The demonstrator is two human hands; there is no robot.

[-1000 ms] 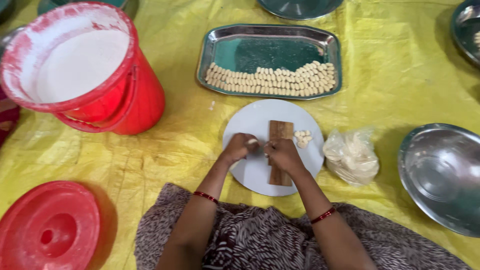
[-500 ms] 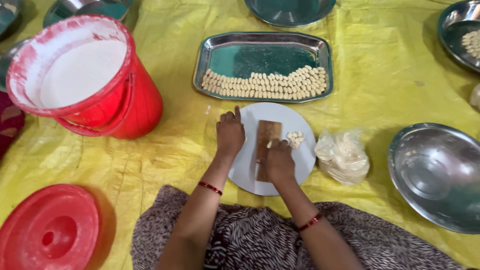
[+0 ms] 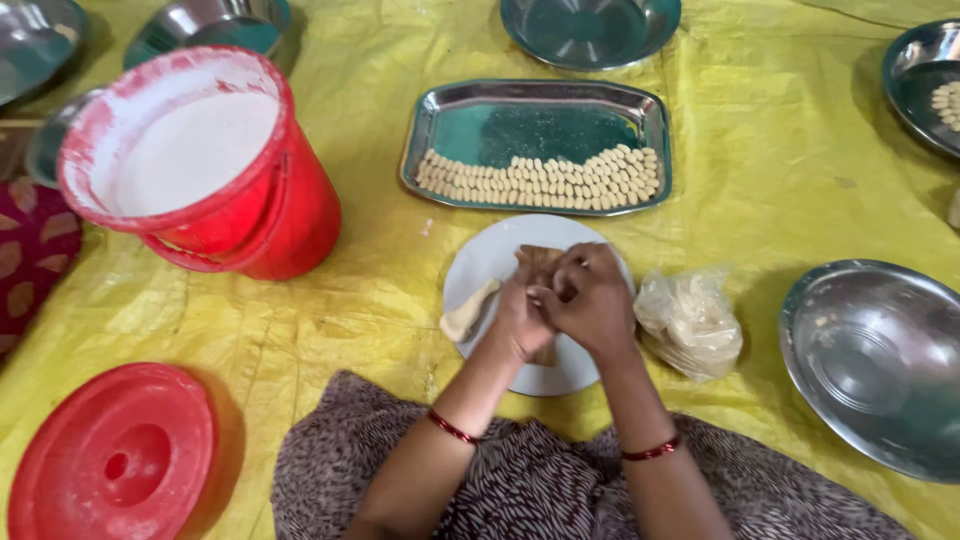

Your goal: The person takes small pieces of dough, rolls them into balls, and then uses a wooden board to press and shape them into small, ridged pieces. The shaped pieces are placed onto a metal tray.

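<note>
1. Hands: I see my left hand (image 3: 520, 315) and right hand (image 3: 590, 300) closed together, pinching dough over the small wooden board (image 3: 540, 262) on the white plate (image 3: 480, 270).
2. Dough rope (image 3: 468, 315) lies at the plate's left edge.
3. Next, I judge, pressing calls for a steady roll.

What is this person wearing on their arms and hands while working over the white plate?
Both forearms are bare, with no sleeves or gloves. The left hand has a thin red bangle at its wrist, and the right hand has a matching thin red bangle. No rings can be made out. A brown garment with a fine white pattern covers the lap.
</note>
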